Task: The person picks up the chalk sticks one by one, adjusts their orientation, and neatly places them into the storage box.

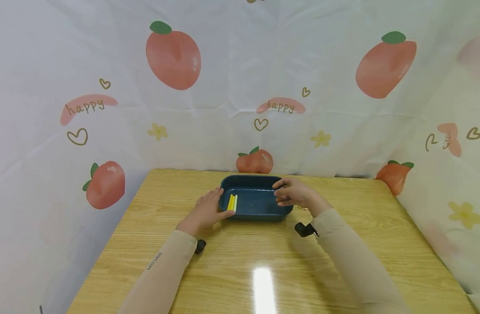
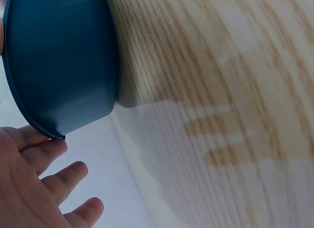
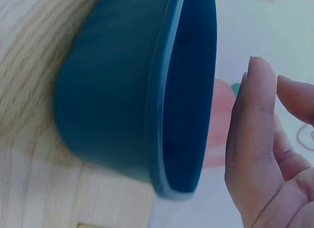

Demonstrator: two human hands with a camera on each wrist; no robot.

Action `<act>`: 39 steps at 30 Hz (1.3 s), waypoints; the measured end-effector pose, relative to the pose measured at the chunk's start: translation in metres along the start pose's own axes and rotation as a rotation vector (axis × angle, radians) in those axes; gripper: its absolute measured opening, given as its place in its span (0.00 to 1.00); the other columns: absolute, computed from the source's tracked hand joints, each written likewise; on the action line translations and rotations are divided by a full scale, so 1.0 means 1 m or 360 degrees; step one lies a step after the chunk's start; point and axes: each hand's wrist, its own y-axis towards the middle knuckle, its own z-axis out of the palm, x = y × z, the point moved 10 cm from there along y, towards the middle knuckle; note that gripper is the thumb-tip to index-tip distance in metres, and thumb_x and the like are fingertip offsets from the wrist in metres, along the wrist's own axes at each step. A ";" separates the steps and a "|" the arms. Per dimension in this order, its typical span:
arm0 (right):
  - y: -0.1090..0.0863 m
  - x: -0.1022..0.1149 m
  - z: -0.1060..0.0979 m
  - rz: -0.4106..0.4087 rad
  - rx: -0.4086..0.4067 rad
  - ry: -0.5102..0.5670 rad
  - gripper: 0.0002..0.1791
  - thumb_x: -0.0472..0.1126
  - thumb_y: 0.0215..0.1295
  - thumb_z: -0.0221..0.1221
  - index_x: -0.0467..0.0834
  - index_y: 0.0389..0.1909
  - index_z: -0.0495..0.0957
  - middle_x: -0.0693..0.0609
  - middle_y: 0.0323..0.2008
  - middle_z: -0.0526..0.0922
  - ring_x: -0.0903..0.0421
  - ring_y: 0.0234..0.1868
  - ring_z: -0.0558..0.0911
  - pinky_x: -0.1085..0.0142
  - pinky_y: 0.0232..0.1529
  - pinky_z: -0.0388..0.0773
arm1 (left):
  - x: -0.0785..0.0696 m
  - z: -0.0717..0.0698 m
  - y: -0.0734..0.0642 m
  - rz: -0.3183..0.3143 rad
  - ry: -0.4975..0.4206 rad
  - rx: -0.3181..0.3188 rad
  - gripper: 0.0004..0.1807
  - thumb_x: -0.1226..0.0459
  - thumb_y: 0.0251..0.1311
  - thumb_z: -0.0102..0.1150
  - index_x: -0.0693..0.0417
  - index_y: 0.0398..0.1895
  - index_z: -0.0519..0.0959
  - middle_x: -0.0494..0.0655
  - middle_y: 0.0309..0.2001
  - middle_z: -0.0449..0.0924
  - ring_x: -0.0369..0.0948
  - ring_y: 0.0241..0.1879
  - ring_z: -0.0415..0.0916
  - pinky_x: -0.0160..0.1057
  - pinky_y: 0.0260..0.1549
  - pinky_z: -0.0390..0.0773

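Note:
A dark blue rectangular plastic bin [image 1: 255,217] stands on the table with its top uncovered. Inside its left end lean thin chalk-like sticks [image 1: 232,203], yellow and whitish, side by side. My left hand [image 1: 206,212] holds that end, thumb at the front corner and fingers along the rim; in the left wrist view the hand's [image 2: 29,181] other fingers spread past the rim. Over the bin's right end hovers my right hand [image 1: 296,195], fingers loosely bent and holding nothing. The right wrist view shows this hand [image 3: 262,149] apart from the bin's rim.
The wooden table [image 1: 232,266] reaches back to a white curtain [image 1: 224,65] printed with fruit. A small gold-edged item [image 1: 303,208] lies just beyond the right wrist, partly hidden. Dark camera mounts [image 1: 304,229] stick out from both wrists.

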 end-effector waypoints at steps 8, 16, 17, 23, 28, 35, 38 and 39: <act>-0.015 -0.006 -0.019 -0.0030 -0.0003 0.0018 0.27 0.34 0.75 0.55 0.31 0.69 0.60 0.39 0.50 0.75 0.48 0.43 0.81 0.58 0.47 0.83 | 0.000 0.002 0.001 0.0002 -0.0009 0.0001 0.54 0.36 0.62 0.58 0.58 0.80 0.50 0.54 0.80 0.46 0.55 0.77 0.45 0.62 0.73 0.45; -0.026 -0.021 -0.037 -0.0036 -0.0030 0.0049 0.28 0.34 0.74 0.56 0.30 0.70 0.60 0.37 0.52 0.76 0.48 0.44 0.82 0.56 0.49 0.83 | -0.001 0.000 0.000 0.0002 -0.0010 0.0004 0.55 0.34 0.62 0.57 0.57 0.80 0.49 0.53 0.80 0.45 0.54 0.78 0.44 0.60 0.73 0.44; -0.027 -0.023 -0.038 -0.0037 -0.0033 0.0052 0.28 0.34 0.74 0.56 0.30 0.70 0.60 0.37 0.52 0.76 0.49 0.42 0.82 0.56 0.48 0.83 | -0.001 0.001 0.000 0.0002 -0.0008 0.0005 0.55 0.34 0.62 0.57 0.58 0.80 0.49 0.53 0.80 0.45 0.54 0.78 0.44 0.60 0.73 0.44; -0.035 -0.034 -0.045 -0.0034 -0.0039 0.0062 0.30 0.35 0.74 0.56 0.30 0.71 0.59 0.42 0.46 0.79 0.52 0.40 0.82 0.57 0.46 0.83 | 0.001 0.002 0.001 -0.0008 0.0005 0.0008 0.55 0.34 0.62 0.56 0.57 0.80 0.49 0.53 0.80 0.44 0.54 0.78 0.43 0.59 0.74 0.44; -0.039 -0.043 -0.050 -0.0071 -0.0019 0.0083 0.29 0.35 0.75 0.56 0.29 0.70 0.59 0.43 0.45 0.78 0.52 0.41 0.82 0.56 0.48 0.83 | 0.003 0.003 0.000 -0.0030 -0.0015 0.0021 0.55 0.34 0.62 0.56 0.55 0.81 0.48 0.51 0.80 0.43 0.53 0.78 0.42 0.58 0.74 0.42; -0.046 -0.057 -0.066 -0.0078 -0.0079 0.0046 0.25 0.36 0.75 0.55 0.29 0.67 0.62 0.42 0.48 0.78 0.48 0.46 0.82 0.55 0.50 0.83 | 0.001 0.003 0.000 -0.0005 -0.0029 0.0020 0.55 0.35 0.62 0.57 0.57 0.80 0.48 0.53 0.80 0.44 0.54 0.78 0.43 0.59 0.74 0.43; -0.046 -0.062 -0.075 -0.0066 -0.0133 0.0006 0.26 0.37 0.76 0.54 0.29 0.67 0.61 0.42 0.49 0.77 0.48 0.46 0.82 0.55 0.49 0.83 | 0.002 0.003 0.001 -0.0011 -0.0015 0.0022 0.55 0.35 0.62 0.57 0.57 0.81 0.48 0.53 0.80 0.44 0.54 0.78 0.43 0.59 0.74 0.43; -0.046 -0.063 -0.078 -0.0062 -0.0150 -0.0002 0.26 0.38 0.76 0.54 0.29 0.68 0.61 0.42 0.49 0.77 0.48 0.46 0.82 0.55 0.49 0.82 | 0.003 0.003 0.001 -0.0016 -0.0008 0.0022 0.55 0.34 0.62 0.57 0.57 0.81 0.48 0.53 0.80 0.44 0.53 0.78 0.43 0.59 0.74 0.43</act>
